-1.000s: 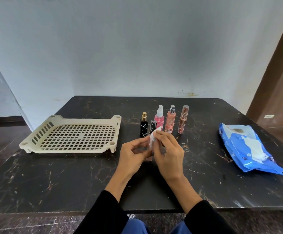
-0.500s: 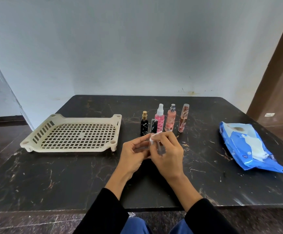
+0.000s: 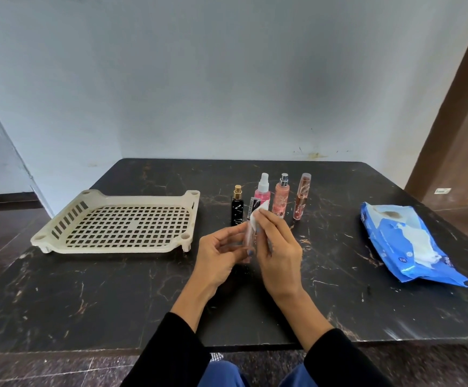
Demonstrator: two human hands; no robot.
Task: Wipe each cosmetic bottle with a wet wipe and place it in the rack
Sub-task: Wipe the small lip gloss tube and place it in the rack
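Head view shows your left hand [image 3: 221, 254] gripping a slim bottle [image 3: 249, 236] above the tabletop [image 3: 115, 289] while your right hand [image 3: 278, 251], pinching the wipe [image 3: 258, 216], has slid up toward its cap since a moment ago, so wiping continues and the rack [image 3: 59, 241] waits.

Left hand [image 3: 221, 252] grips a slim clear tube [image 3: 248, 236] upright above the black marble table [image 3: 115, 297]; right hand [image 3: 278, 255] presses a white wet wipe [image 3: 258, 215] against its upper part. Behind stand four bottles; cream perforated rack [image 3: 121, 223] at left, blue wipe pack [image 3: 406, 241] at right.
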